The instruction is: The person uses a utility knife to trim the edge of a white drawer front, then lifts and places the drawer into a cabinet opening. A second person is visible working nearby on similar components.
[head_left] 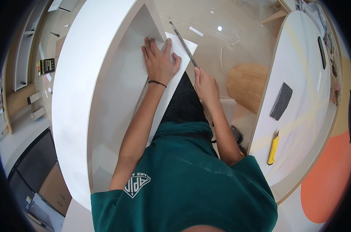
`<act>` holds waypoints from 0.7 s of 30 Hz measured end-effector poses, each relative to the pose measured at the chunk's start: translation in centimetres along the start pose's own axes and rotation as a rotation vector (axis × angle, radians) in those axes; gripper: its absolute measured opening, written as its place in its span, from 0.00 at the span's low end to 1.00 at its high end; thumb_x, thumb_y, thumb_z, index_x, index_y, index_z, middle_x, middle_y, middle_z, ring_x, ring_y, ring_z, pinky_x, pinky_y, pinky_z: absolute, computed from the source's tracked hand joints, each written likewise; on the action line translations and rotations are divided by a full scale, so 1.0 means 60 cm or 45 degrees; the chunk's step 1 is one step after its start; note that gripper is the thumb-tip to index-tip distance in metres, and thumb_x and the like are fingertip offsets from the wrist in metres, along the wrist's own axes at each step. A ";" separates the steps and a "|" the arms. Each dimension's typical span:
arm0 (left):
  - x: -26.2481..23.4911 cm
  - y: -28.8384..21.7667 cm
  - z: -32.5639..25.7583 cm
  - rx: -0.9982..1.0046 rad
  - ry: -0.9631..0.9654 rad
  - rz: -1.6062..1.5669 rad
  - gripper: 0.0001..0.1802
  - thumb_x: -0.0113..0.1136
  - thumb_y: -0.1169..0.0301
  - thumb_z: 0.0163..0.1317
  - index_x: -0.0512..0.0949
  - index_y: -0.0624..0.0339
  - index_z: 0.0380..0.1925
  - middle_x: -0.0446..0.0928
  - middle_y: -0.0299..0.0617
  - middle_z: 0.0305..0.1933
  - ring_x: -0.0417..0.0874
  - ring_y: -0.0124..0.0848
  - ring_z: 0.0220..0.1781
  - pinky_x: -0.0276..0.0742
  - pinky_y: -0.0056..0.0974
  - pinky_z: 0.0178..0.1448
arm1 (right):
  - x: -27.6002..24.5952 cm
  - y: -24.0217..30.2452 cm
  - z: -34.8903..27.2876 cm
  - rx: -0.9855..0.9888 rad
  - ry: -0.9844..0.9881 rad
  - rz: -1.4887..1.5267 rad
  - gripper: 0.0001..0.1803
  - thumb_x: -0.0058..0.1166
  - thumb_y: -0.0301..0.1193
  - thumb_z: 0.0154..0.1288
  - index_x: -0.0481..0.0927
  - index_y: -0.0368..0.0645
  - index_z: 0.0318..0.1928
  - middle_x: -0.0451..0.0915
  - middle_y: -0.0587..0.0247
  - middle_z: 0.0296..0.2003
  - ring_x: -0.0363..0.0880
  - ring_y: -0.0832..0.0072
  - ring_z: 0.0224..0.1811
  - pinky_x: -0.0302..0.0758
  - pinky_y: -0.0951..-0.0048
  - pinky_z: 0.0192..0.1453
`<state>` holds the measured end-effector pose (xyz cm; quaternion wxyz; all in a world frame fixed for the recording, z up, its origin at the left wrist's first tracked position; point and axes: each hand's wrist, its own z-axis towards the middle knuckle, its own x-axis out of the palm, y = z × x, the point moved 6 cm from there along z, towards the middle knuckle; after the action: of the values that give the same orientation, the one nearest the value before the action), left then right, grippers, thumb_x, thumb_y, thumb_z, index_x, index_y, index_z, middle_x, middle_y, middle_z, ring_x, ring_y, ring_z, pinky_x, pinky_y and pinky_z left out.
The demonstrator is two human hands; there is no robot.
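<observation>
My left hand point(158, 61) lies with fingers spread on a white panel point(174, 82), beside the inner corner of a big white cabinet point(73, 96). A black band circles that wrist. In my right hand point(206, 86) is the lower end of a long, thin grey metal file point(183, 44). It points up and to the left, away from me, and passes over the panel's far right corner. Whether the file touches the panel edge I cannot tell.
To the right stands a white table point(299, 58) bearing a yellow utility knife point(274, 149), a dark sanding pad point(281, 101) and a slim black bar point(322, 53). A wooden stool point(247, 85) stands beside it. Scraps and a white cable point(222, 58) lie on the tiled floor.
</observation>
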<state>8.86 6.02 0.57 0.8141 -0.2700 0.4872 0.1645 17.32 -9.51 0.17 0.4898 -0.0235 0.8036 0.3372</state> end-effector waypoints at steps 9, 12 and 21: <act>0.002 0.002 0.000 -0.003 -0.001 0.031 0.29 0.60 0.61 0.56 0.80 0.50 0.61 0.67 0.68 0.61 0.64 0.70 0.71 0.63 0.69 0.73 | -0.001 0.004 -0.010 0.028 0.042 -0.006 0.25 0.36 0.47 0.83 0.77 0.39 0.44 0.80 0.34 0.33 0.78 0.33 0.42 0.72 0.38 0.43; 0.003 0.000 -0.002 0.013 -0.020 0.037 0.29 0.59 0.61 0.56 0.80 0.49 0.61 0.66 0.67 0.62 0.64 0.70 0.72 0.63 0.69 0.73 | 0.000 0.001 -0.010 0.066 0.057 -0.067 0.25 0.36 0.48 0.83 0.78 0.39 0.44 0.81 0.34 0.33 0.78 0.33 0.42 0.72 0.38 0.43; 0.000 -0.001 -0.002 0.010 -0.019 -0.022 0.28 0.59 0.60 0.55 0.80 0.52 0.58 0.66 0.69 0.60 0.62 0.72 0.72 0.62 0.70 0.73 | -0.010 0.015 -0.006 0.045 -0.001 -0.093 0.25 0.36 0.47 0.82 0.78 0.39 0.43 0.82 0.34 0.32 0.81 0.33 0.39 0.76 0.37 0.44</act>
<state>8.84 5.91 0.54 0.8201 -0.2696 0.4795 0.1576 17.05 -9.18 1.24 0.5024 -0.0441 0.8080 0.3047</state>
